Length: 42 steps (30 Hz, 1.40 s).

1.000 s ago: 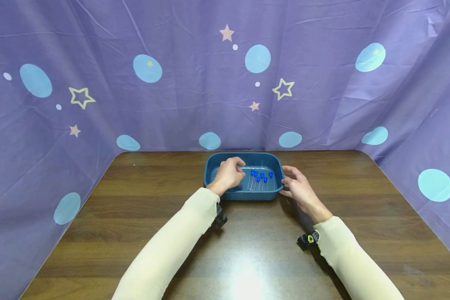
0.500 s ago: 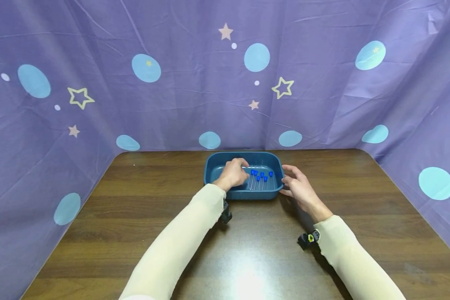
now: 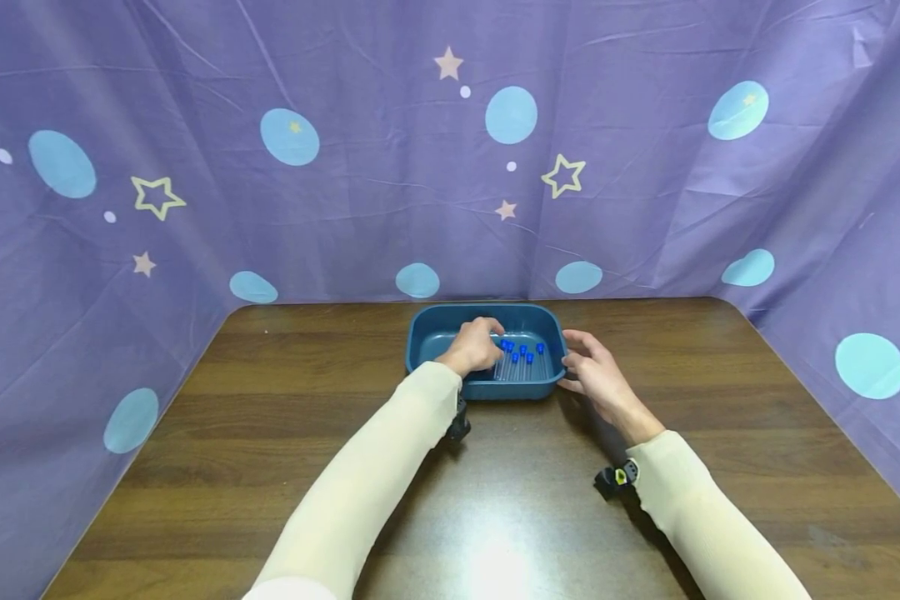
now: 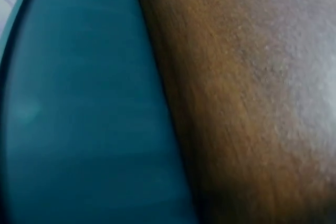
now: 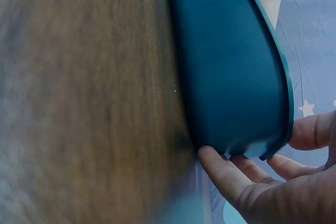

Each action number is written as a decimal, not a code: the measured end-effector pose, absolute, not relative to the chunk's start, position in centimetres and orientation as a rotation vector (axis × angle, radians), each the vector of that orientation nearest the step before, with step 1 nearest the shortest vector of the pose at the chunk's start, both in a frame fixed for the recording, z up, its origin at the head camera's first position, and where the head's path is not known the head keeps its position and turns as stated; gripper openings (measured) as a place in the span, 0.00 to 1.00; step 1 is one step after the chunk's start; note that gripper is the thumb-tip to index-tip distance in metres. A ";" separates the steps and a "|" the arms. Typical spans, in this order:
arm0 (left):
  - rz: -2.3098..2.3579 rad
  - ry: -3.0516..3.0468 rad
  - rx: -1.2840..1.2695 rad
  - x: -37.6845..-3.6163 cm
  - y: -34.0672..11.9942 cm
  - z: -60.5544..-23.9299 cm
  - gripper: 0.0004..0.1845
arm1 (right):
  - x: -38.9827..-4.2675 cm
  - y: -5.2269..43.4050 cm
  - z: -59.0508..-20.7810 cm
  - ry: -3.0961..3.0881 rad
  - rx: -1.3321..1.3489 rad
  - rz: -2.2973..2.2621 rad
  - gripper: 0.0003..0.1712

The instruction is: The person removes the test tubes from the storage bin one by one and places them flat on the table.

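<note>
Teal bin (image 3: 512,391) is sitting on the wood table (image 3: 195,467), close to its far edge and the purple curtain (image 3: 375,217). Six blue-headed clear tubes (image 3: 522,351) are showing in its right half, lying with heads pointing away from the person. Left forearm in cream sleeve (image 3: 367,475) is slanting up from the bottom, its cuff next to the bin's near wall; left hand (image 3: 472,346) is hanging inside the bin, right beside the tubes. Its index and thumb are standing apart; other fingers are hiding under the hand, can't tell their curl or any tube contact. Right forearm is angling in from lower right; right hand (image 3: 606,385) is resting against the bin's right end, fingers spreading, tips touching the outer wall.
</note>
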<state>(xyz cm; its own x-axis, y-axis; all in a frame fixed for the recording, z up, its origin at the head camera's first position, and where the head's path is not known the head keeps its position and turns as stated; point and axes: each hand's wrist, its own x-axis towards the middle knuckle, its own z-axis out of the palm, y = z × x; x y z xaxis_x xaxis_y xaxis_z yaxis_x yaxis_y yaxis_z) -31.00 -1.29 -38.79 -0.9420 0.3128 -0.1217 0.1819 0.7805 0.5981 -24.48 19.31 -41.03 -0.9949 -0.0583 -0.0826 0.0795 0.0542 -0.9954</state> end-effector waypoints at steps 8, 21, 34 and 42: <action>0.798 2.784 0.400 -31.1 -0.8 -39.3 0.22 | -24.6 19.4 -41.2 2.214 0.022 -2.098 0.31; 0.744 2.788 0.406 -31.4 -0.7 -39.4 0.22 | -24.5 19.4 -41.0 2.197 0.002 -2.106 0.32; 0.665 2.732 0.437 -31.9 -0.9 -39.2 0.25 | -24.6 19.3 -41.2 2.217 0.013 -2.093 0.30; 0.527 2.748 0.493 -31.7 -1.0 -38.8 0.26 | -24.5 19.3 -41.2 2.210 0.010 -2.096 0.30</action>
<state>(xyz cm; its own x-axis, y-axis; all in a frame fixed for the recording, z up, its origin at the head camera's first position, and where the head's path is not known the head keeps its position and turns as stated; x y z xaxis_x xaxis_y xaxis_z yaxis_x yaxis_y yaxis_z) -31.69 -0.95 -38.83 -0.8964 0.3830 -0.2233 0.2732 0.8739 0.4021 -24.52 19.35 -41.17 -0.9954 -0.0612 -0.0738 0.0705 0.0548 -0.9960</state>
